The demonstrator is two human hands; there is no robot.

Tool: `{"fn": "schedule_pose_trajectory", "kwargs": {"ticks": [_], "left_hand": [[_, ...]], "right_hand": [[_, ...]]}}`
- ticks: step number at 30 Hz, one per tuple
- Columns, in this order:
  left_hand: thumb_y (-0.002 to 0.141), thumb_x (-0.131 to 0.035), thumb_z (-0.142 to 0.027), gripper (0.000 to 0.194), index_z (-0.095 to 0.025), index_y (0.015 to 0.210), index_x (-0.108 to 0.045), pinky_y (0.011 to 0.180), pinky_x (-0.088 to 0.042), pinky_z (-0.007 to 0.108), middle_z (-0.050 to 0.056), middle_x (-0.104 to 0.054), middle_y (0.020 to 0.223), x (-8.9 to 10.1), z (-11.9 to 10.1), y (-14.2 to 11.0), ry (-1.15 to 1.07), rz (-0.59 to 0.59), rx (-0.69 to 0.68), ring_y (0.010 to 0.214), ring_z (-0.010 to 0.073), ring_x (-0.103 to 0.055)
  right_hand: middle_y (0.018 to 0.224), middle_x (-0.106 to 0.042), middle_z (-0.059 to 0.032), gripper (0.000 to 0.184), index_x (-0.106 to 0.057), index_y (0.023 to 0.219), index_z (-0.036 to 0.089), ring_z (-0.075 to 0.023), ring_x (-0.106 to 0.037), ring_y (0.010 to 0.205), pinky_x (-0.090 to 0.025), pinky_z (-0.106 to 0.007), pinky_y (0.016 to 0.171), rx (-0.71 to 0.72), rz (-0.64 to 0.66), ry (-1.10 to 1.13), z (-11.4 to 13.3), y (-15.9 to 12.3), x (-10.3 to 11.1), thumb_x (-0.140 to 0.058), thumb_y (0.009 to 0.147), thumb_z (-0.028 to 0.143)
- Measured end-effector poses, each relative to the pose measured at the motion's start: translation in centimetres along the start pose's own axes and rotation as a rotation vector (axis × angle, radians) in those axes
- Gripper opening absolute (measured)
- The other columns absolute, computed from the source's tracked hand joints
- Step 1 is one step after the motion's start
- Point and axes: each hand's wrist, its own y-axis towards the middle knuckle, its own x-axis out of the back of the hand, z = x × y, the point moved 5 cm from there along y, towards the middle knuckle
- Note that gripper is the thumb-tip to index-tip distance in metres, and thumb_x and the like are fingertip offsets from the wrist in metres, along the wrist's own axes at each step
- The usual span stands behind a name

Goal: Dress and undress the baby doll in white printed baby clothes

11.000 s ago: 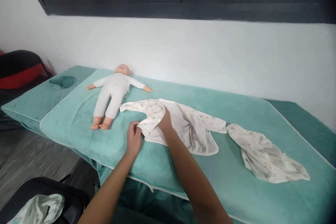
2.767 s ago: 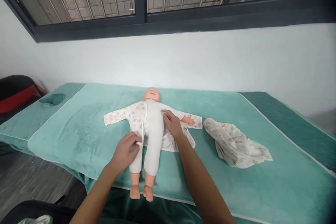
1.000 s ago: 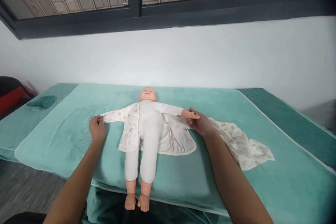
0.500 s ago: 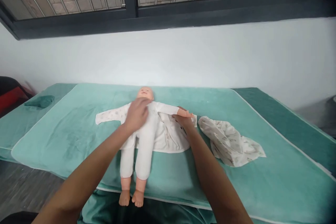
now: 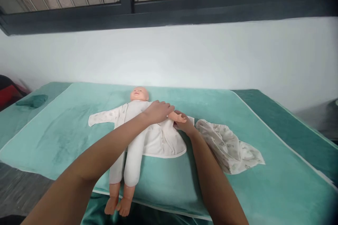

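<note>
A baby doll (image 5: 133,154) in a white bodysuit lies on its back on a teal towel (image 5: 66,126), its feet past the front edge. Under it is spread a white printed jacket (image 5: 161,140); one sleeve lies flat to the left and holds the doll's arm. My left hand (image 5: 158,110) reaches across the doll's chest and grips its other arm near the wrist. My right hand (image 5: 185,124) sits just below that arm, fingers closed on the jacket's right sleeve edge. A second printed garment (image 5: 229,146) lies crumpled to the right.
The towel covers a teal padded table against a white wall under a dark-framed window. A small dark green cloth (image 5: 31,100) lies at the far left. A red and black object (image 5: 6,93) stands past the table's left end. Grey floor shows at lower left.
My left hand has slid from the doll's chest rightward onto its arm. My right hand has stayed by the jacket's right sleeve. The view has shifted slightly.
</note>
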Motion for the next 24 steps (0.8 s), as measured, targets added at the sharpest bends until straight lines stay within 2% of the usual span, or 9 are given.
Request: {"fn": "schedule_pose_trajectory", "kwargs": {"ticks": [2,5,8,12,16,18,20,24], "left_hand": [[0.091,-0.052,-0.008,0.025,-0.018,0.111,-0.063,0.076,-0.038,0.037,0.010,-0.069,0.101,0.7,0.4,-0.7,0.075,0.009,0.001,0.094,0.0250,-0.063],[0.093,-0.052,-0.010,0.021,-0.018,0.105,-0.067,0.082,-0.037,0.040,0.013,-0.071,0.101,0.9,0.6,-1.5,0.153,0.049,0.070,0.099,0.0275,-0.062],[0.095,-0.052,-0.013,0.020,-0.016,0.102,-0.070,0.088,-0.036,0.044,0.016,-0.072,0.102,0.3,0.7,-1.6,0.182,0.104,0.215,0.103,0.0300,-0.061],[0.097,-0.047,-0.012,0.027,-0.011,0.115,-0.067,0.092,-0.036,0.044,0.018,-0.070,0.108,-1.2,0.2,-0.3,0.164,0.122,0.374,0.105,0.0304,-0.061],[0.094,-0.051,-0.012,0.028,-0.010,0.120,-0.063,0.094,-0.038,0.044,0.018,-0.065,0.121,-2.4,-0.1,0.8,0.087,0.056,0.426,0.110,0.0297,-0.058],[0.090,-0.061,-0.019,0.032,-0.012,0.120,-0.061,0.099,-0.039,0.047,0.017,-0.063,0.125,-2.6,0.1,0.9,0.011,0.014,0.399,0.116,0.0303,-0.055],[0.084,-0.071,-0.032,0.041,-0.014,0.120,-0.061,0.107,-0.034,0.053,0.015,-0.063,0.127,-2.7,0.5,0.6,-0.087,-0.003,0.333,0.122,0.0312,-0.052],[0.085,-0.067,-0.055,0.045,-0.019,0.111,-0.065,0.116,-0.024,0.060,0.011,-0.069,0.119,-2.4,2.0,-0.4,-0.194,0.056,0.264,0.120,0.0309,-0.054]], "right_hand": [[0.065,-0.056,0.0023,0.022,-0.052,0.078,0.025,-0.0161,-0.052,0.058,-0.044,-0.028,0.054,-0.071,-0.044,0.196,0.4,-0.5,0.7,-0.064,0.075,0.043],[0.054,-0.038,0.0088,0.028,-0.042,0.071,0.024,-0.0097,-0.035,0.046,-0.029,-0.022,0.043,-0.213,-0.149,0.628,0.8,-1.4,1.4,-0.068,0.068,0.035],[0.054,-0.038,0.0095,0.033,-0.041,0.070,0.023,-0.0080,-0.034,0.046,-0.028,-0.021,0.042,-0.212,-0.123,0.859,2.0,-2.1,1.3,-0.073,0.063,0.030],[0.058,-0.047,0.0086,0.036,-0.044,0.080,0.025,-0.0095,-0.041,0.047,-0.032,-0.021,0.043,-0.149,0.013,0.925,3.9,-3.2,0.3,-0.077,0.068,0.035],[0.068,-0.054,0.0070,0.037,-0.046,0.085,0.026,-0.0108,-0.049,0.053,-0.038,-0.021,0.048,-0.091,0.015,0.945,4.6,-4.1,-0.1,-0.078,0.072,0.039],[0.075,-0.059,0.0052,0.036,-0.052,0.092,0.026,-0.0116,-0.055,0.059,-0.043,-0.022,0.052,-0.086,0.048,0.923,4.6,-4.3,-0.3,-0.079,0.072,0.040],[0.085,-0.064,0.0029,0.042,-0.058,0.101,0.027,-0.0137,-0.061,0.066,-0.049,-0.024,0.057,-0.087,0.114,0.888,4.6,-4.5,-0.6,-0.082,0.069,0.040],[0.097,-0.071,-0.0010,0.058,-0.062,0.113,0.030,-0.0192,-0.068,0.077,-0.055,-0.029,0.062,-0.059,0.221,0.869,4.6,-4.6,-1.2,-0.088,0.062,0.036]]}}
